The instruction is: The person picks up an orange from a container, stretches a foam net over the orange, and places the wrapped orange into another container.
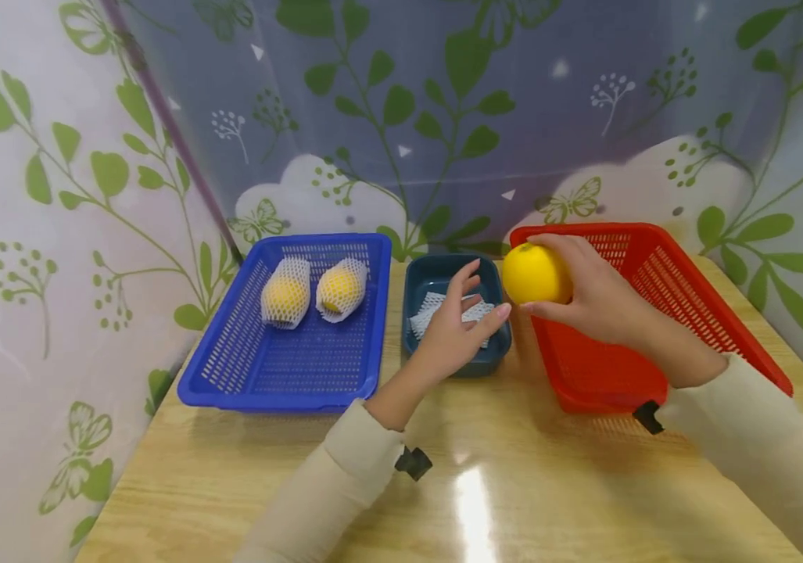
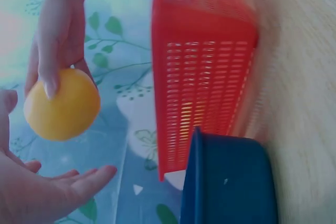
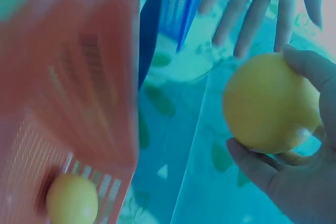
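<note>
My right hand [image 1: 594, 291] grips a round yellow orange [image 1: 536, 274], thumb and fingers curled round its sides, above the left edge of the red basket [image 1: 556, 367]. The orange is bare, with no net on it. Just left of it, my left hand [image 1: 452, 332] is held over the small dark teal bin [image 1: 489, 361], fingers spread and holding nothing. White foam nets [image 1: 429, 305] lie in that bin, partly covered by the left hand. In the right wrist view another orange [image 3: 72, 199] shows in the red basket; my right hand and forearm hide that area from the head view.
A blue basket [image 1: 302, 375] stands at the left with two oranges in white foam nets, one at left [image 1: 285, 293] and one at right [image 1: 341, 289]. All the containers rest on a wooden table [image 1: 246, 477]. Behind them hangs a leaf-patterned cloth [image 1: 373, 141].
</note>
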The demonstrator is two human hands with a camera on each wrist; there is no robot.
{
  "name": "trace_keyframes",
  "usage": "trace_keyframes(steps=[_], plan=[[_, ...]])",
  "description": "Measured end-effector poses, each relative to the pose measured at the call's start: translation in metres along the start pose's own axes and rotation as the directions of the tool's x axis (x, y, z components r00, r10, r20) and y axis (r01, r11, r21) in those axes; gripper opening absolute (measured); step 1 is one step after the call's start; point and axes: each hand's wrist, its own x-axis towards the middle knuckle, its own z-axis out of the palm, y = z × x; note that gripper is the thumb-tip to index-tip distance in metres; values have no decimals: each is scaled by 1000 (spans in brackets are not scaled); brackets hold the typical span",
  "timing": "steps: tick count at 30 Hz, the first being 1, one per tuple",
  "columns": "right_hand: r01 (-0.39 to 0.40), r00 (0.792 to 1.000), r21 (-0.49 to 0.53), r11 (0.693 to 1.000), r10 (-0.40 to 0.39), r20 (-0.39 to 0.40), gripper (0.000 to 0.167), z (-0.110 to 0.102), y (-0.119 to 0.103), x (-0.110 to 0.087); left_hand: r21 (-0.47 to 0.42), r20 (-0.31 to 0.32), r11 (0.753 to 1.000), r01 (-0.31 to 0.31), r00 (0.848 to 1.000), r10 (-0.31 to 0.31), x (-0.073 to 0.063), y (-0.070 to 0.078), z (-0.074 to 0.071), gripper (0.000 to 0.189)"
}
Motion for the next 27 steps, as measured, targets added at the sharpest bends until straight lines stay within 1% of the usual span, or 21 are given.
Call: trace_keyframes(steps=[3, 6, 9, 11, 16, 18, 21, 24, 27], plan=[[107, 991, 40, 993, -103, -83, 78, 10, -11, -5, -85, 22, 996, -21, 999, 23, -3, 3, -9, 72], [167, 977, 63, 984, -157, -141, 81, 21, -20, -9, -122, 48, 992, -43, 998, 50, -8, 5, -14, 73], [181, 971, 95, 979, -163, -173, 81, 32, -25, -13, -114, 56, 991, -65, 996, 72, -11, 5, -18, 74], [186, 968, 115, 976, -162, -189, 82, 39, -27, -16, -98, 57, 993, -70, 996, 75, -14, 4, -19, 74], [224, 957, 150, 963, -188, -222, 85, 54, -31, -23, -72, 88, 994, -78, 993, 84, -21, 2, -25, 66], [240, 955, 170, 956, -200, -221, 86, 60, -32, -26, -68, 104, 995, -73, 991, 80, -24, 1, -27, 63], [240, 960, 210, 948, -199, -195, 86, 68, -33, -30, -66, 120, 997, -51, 991, 58, -30, -2, -30, 60], [200, 974, 264, 944, -163, -156, 85, 73, -34, -35, -74, 126, 997, -26, 991, 35, -35, -4, -32, 59], [137, 988, 331, 934, -103, -116, 85, 75, -36, -38, -65, 127, 998, -4, 992, 12, -40, -7, -32, 59]])
